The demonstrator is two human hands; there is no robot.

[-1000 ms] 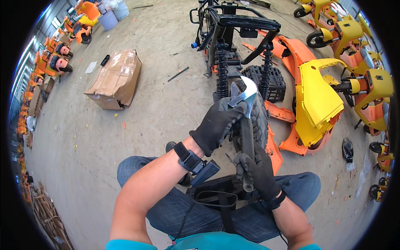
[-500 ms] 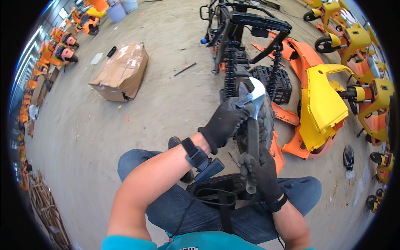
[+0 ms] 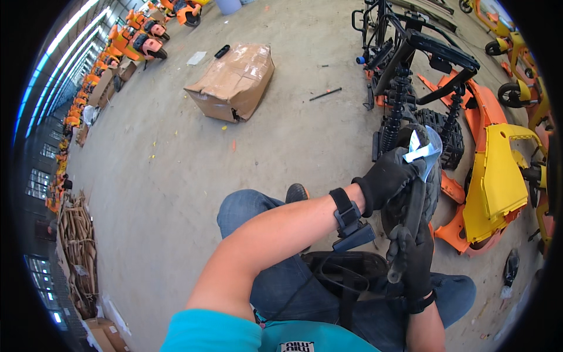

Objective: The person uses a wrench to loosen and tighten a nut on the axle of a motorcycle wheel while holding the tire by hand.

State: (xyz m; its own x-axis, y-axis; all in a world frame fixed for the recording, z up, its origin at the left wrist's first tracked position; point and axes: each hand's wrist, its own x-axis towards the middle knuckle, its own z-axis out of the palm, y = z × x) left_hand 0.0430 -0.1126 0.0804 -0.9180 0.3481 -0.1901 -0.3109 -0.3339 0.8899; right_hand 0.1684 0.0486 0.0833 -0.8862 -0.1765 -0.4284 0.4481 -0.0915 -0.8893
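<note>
A large adjustable wrench (image 3: 417, 202) with a shiny jaw end and a dark handle is upright in front of me, jaws at the far end. My left hand (image 3: 386, 180), in a black glove, is closed around the wrench just below its jaws. Lower down, my gloved right hand (image 3: 417, 258) wraps the handle near its holed end. Right behind the tool is the knobby black tyre (image 3: 392, 218) of a vehicle. Above it rises the black frame (image 3: 437, 47) with coil shock absorbers (image 3: 396, 111). Whether the jaws touch the wheel I cannot tell.
A brown cardboard box (image 3: 234, 82) lies on the concrete floor, with a thin dark rod (image 3: 326, 94) to its right. Yellow body panels (image 3: 498, 182) and orange ones (image 3: 484, 111) lie right of the frame. Rows of orange scooters (image 3: 132, 41) stand far left; flattened cardboard (image 3: 79, 246) is stacked nearer.
My view has swung left, so the scene sits further right. Both hands keep their hold on the wrench, close to the tyre.
</note>
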